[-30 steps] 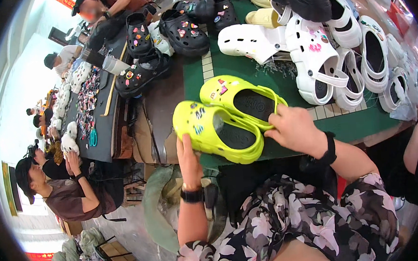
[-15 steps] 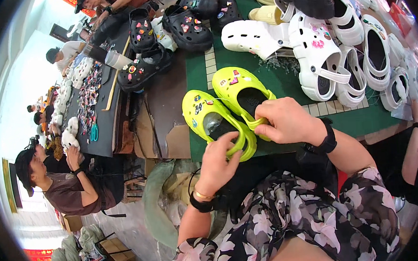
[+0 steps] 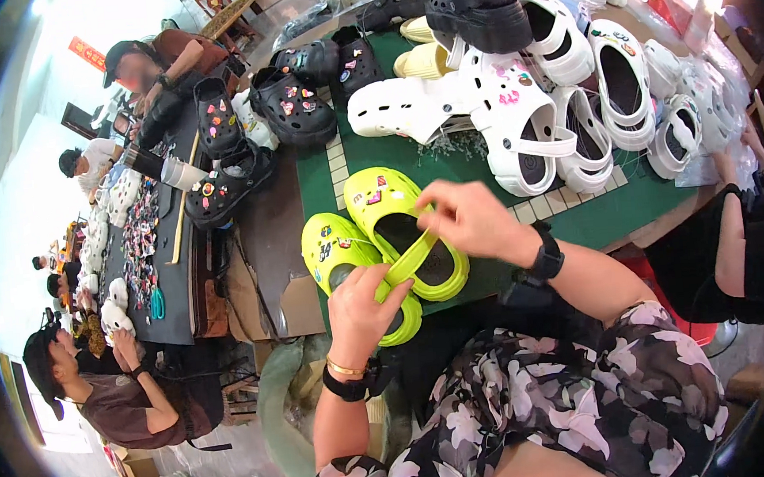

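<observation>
A pair of lime-green clogs with colourful charms lies at the near edge of the green table, toes pointing away. The left clog [image 3: 325, 242] is partly covered by my left hand [image 3: 360, 306], whose thumb and fingers close on the heel strap [image 3: 412, 260] of the other clog. That strap crosses over the opening of the right clog [image 3: 380, 188], whose dark insole shows. My right hand [image 3: 474, 221] is at the right side of this opening, fingers bent in a pinch by the strap's upper end. A thin clear tie runs between the clogs.
White clogs [image 3: 518, 123] crowd the far right of the green table [image 3: 311, 177]. Black clogs [image 3: 291, 107] stand at the far left, with pale yellow footwear [image 3: 423, 62] behind. At left, people work along a dark table [image 3: 173, 297] with loose charms. Another person's arm [image 3: 729, 241] is at right.
The view has shifted, and both clogs sit lower and further left in it. The right clog's strap has swung forward across its opening, with my left hand now on it.
</observation>
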The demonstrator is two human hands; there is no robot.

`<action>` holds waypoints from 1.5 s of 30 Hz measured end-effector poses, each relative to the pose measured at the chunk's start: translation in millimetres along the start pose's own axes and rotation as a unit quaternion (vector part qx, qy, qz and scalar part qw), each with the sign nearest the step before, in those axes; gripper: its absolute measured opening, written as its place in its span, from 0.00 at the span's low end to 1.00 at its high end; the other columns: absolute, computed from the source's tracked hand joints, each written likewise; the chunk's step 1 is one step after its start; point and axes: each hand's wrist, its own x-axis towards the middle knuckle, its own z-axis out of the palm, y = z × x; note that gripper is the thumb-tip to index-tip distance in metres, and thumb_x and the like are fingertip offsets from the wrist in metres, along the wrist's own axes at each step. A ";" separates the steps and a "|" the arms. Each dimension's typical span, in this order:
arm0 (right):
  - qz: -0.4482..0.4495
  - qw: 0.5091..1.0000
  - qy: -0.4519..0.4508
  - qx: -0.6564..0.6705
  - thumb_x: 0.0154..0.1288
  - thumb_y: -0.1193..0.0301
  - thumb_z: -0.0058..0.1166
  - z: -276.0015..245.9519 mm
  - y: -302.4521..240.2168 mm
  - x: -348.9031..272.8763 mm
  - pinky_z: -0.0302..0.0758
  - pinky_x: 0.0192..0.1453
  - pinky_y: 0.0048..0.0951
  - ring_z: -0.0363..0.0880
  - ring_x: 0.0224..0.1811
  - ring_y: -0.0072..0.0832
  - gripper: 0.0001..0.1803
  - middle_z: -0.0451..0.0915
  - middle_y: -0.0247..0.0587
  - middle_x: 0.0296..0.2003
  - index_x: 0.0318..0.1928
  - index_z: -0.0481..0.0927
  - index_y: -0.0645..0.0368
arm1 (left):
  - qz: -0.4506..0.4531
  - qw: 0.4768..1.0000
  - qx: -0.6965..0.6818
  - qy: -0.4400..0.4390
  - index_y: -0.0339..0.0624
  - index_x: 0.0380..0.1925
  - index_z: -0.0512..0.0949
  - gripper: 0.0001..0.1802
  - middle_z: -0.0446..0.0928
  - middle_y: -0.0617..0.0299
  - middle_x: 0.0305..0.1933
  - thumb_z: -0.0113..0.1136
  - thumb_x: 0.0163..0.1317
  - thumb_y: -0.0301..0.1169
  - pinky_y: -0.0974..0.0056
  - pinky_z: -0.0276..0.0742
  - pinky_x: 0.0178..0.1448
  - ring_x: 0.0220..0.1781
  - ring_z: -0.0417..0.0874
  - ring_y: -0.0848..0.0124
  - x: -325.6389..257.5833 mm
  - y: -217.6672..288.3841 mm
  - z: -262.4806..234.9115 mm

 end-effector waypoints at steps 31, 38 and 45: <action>0.124 0.859 0.060 -0.494 0.61 0.75 0.48 23.2 101.4 53.1 0.84 0.31 0.34 0.86 0.30 0.39 0.09 0.82 0.53 0.30 0.33 0.81 0.65 | -0.017 0.999 -0.030 -0.009 0.46 0.49 0.79 0.19 0.83 0.52 0.36 0.65 0.59 0.38 0.56 0.79 0.39 0.36 0.84 0.54 -6.2 -0.2 2.0; 0.083 0.921 -0.250 -0.288 0.51 0.73 0.54 6.1 32.3 -30.6 0.79 0.37 0.48 0.82 0.32 0.54 0.07 0.80 0.58 0.27 0.29 0.81 0.63 | -0.013 0.999 0.032 0.017 0.46 0.47 0.80 0.19 0.80 0.57 0.36 0.67 0.55 0.37 0.57 0.74 0.43 0.38 0.81 0.58 -7.7 5.3 0.1; 0.022 0.822 -0.568 -0.041 0.58 0.66 0.52 -43.5 -27.8 -89.1 0.74 0.34 0.44 0.80 0.30 0.48 0.10 0.81 0.48 0.26 0.28 0.80 0.60 | 0.066 0.987 0.119 0.085 0.47 0.51 0.80 0.26 0.75 0.61 0.49 0.71 0.48 0.33 0.52 0.64 0.57 0.52 0.73 0.59 -14.6 26.6 0.1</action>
